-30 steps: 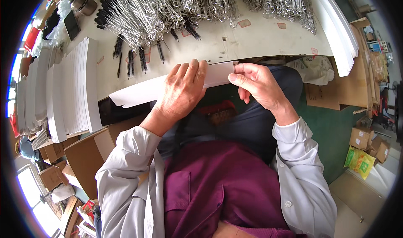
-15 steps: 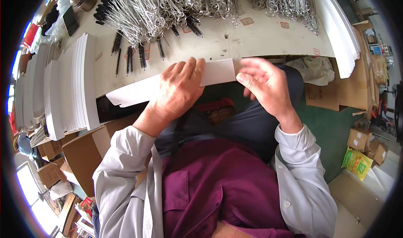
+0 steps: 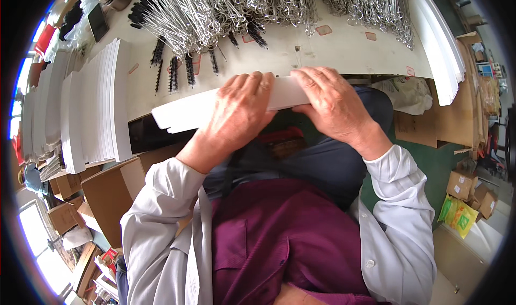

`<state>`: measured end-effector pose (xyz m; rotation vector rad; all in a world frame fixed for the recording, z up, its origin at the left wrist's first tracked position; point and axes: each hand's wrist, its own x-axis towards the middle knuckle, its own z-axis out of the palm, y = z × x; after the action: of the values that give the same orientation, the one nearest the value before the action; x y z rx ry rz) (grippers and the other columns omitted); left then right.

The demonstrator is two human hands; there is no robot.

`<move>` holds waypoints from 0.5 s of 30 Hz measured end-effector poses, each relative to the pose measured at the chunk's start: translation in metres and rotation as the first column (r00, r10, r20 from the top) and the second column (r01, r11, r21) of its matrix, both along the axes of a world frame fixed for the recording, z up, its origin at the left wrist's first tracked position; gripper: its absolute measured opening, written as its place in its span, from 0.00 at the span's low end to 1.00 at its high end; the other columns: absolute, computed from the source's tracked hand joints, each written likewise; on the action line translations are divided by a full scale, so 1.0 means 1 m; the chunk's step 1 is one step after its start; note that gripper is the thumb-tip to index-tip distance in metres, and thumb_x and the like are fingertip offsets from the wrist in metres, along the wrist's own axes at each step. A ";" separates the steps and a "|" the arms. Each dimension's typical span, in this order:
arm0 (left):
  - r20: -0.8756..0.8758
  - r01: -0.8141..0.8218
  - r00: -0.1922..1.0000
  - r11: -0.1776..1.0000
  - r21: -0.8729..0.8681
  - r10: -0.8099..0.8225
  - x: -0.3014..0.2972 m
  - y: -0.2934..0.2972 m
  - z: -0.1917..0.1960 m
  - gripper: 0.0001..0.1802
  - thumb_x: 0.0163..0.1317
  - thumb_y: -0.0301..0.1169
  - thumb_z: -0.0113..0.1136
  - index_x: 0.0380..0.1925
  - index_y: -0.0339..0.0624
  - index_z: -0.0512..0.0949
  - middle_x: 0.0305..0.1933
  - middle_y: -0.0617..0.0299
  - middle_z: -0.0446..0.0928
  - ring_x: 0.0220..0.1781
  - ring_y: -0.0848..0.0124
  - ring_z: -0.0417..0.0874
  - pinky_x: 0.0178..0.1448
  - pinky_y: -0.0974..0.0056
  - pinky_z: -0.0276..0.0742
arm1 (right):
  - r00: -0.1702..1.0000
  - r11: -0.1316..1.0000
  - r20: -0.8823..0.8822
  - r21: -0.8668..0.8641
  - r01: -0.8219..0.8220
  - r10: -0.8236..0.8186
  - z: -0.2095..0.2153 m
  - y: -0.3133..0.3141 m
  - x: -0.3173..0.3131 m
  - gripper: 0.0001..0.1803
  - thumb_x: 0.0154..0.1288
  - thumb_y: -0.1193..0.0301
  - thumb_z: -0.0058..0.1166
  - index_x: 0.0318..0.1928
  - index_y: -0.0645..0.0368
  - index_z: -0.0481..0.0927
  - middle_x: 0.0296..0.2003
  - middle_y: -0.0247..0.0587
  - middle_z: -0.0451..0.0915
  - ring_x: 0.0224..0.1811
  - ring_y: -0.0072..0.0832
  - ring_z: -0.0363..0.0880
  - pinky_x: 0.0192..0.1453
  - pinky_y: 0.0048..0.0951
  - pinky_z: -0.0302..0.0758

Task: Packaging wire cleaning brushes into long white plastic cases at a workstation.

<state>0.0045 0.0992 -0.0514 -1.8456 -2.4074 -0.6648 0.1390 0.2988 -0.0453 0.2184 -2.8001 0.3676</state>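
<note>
I hold a long flat white cardboard sleeve (image 3: 188, 113) at the near edge of the pale table (image 3: 344, 52). My left hand (image 3: 241, 111) grips its middle with fingers curled over the top edge. My right hand (image 3: 330, 103) clasps its right end, which is hidden under the fingers. The sleeve's left end sticks out free toward the left. Just beyond the hands lie several thin black-bristled wire brushes (image 3: 177, 71) and a big heap of silvery wire handles (image 3: 247, 6).
Stacks of flat white cardboard blanks (image 3: 99, 103) stand on the table's left. Another white stack (image 3: 438, 41) lies at the right edge. Brown cartons (image 3: 107, 192) sit below left. Small boxes and a yellow-green bag (image 3: 457, 213) rest on the green floor to the right.
My right hand has moved left and closed over the sleeve's right end, coming close to my left hand. The sleeve has stayed at the table edge.
</note>
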 end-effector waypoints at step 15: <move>-0.023 -0.044 0.999 0.999 0.016 0.044 -0.014 -0.011 0.003 0.39 0.54 0.38 0.75 0.63 0.31 0.72 0.58 0.45 0.78 0.58 0.47 0.81 0.62 0.50 0.77 | 0.998 0.996 -0.026 0.071 -0.057 0.059 -0.004 0.011 -0.018 0.32 0.61 0.65 0.68 0.62 0.69 0.77 0.57 0.50 0.79 0.58 0.43 0.78 0.67 0.42 0.73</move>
<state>-0.0098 0.0881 -0.0481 -1.7794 -2.4138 -0.6535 0.1206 0.3098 -0.0492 0.3187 -2.7867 0.2774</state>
